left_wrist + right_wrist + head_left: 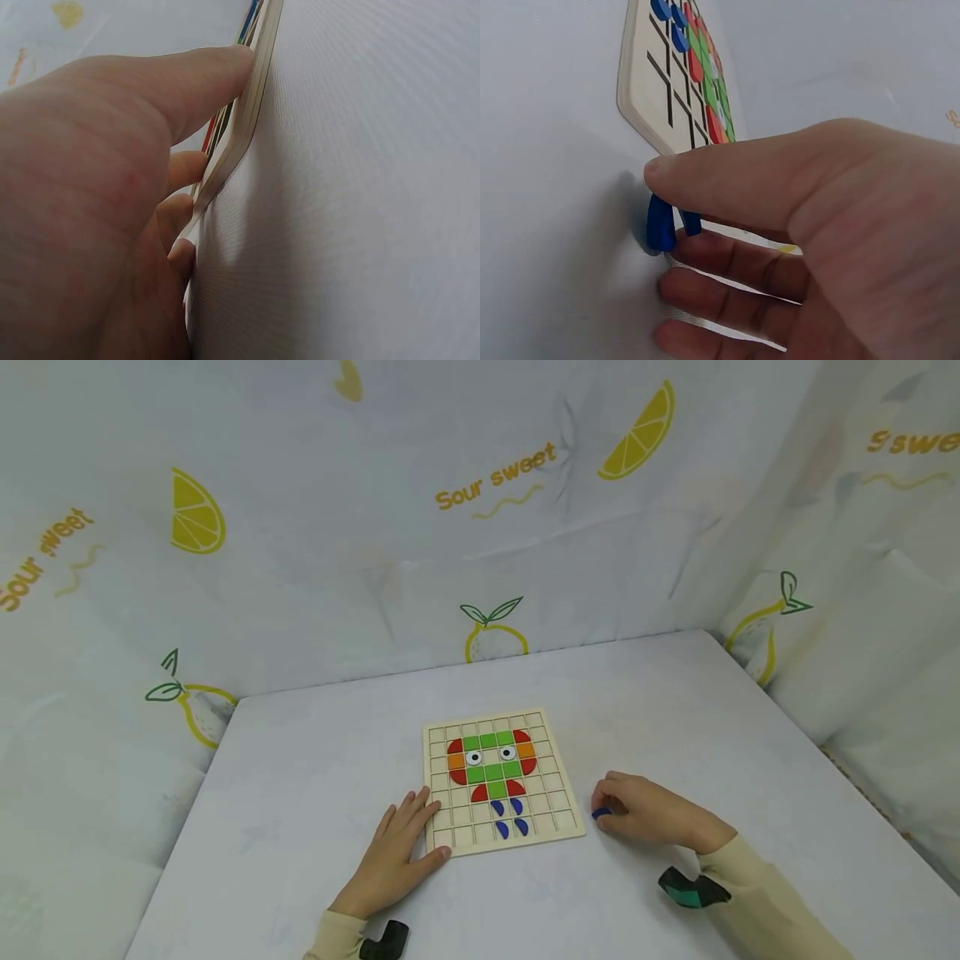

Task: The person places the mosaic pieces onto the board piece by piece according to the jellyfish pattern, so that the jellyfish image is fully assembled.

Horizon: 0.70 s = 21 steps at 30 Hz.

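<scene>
A square wooden grid board (pixel 555 797) lies on the table with flat coloured pieces set in a figure: green squares (pixel 493 772), red rounded pieces, orange squares, two eye pieces and several blue half-round pieces (pixel 502 830) at the bottom. My left hand (pixel 390 864) rests at the board's near left corner, fingers extended along the left side and thumb on the near edge. Right of the board, my right hand (pixel 648 810) pinches a small blue piece (pixel 660 223) low at the tabletop. A second blue piece (pixel 691 223) shows beside it, between thumb and fingers; whether it is also gripped is unclear.
A white cloth covers the table (pixel 315 760). Behind and at the sides hangs a white curtain (pixel 337 568) printed with lemons and lettering. Black devices (pixel 384 941) are strapped at both wrists.
</scene>
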{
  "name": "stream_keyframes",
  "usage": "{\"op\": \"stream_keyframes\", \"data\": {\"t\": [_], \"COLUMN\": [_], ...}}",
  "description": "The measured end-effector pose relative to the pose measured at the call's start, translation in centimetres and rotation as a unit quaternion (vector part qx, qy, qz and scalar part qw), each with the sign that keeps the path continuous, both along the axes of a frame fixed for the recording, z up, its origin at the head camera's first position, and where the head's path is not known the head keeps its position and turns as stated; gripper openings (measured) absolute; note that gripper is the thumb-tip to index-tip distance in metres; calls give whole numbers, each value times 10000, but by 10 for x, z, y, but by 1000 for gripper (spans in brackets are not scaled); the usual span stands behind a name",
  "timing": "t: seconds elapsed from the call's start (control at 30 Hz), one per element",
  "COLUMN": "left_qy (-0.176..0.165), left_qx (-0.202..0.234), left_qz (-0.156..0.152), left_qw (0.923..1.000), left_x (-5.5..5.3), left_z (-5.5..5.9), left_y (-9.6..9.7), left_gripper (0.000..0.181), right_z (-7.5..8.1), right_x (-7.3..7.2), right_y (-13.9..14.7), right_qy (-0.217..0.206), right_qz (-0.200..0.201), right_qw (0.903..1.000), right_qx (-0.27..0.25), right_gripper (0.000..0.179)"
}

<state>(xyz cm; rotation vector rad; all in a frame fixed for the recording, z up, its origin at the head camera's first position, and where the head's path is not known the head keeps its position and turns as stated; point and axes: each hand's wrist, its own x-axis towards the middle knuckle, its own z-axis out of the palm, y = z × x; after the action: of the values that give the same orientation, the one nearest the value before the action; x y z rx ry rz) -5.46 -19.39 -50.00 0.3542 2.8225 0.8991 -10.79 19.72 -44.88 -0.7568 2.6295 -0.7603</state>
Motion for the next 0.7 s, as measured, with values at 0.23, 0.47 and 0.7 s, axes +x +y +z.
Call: {"op": "stream_keyframes", "data": {"t": [0.23,0.47,0.7], "left_qy": [-5,-23,-15], "left_qx": [-22,10,52], "left_qz": [16,-8,-13], "left_qw": [10000,10000,10000], "left_x": [0,0,0], "left_z": [2,2,2], "left_y": [1,1,1], "left_gripper": [73,72,71], "right_z": [16,30,41], "right_x": [-8,-19,-29], "right_y": [-8,-19,-35], "right_qy": [456,236,398], "right_qz": [-419,-571,-282], "right_qw": [9977,9941,9936], "right_qx": [-271,-887,-1022], "right_gripper": [12,16,11]}}
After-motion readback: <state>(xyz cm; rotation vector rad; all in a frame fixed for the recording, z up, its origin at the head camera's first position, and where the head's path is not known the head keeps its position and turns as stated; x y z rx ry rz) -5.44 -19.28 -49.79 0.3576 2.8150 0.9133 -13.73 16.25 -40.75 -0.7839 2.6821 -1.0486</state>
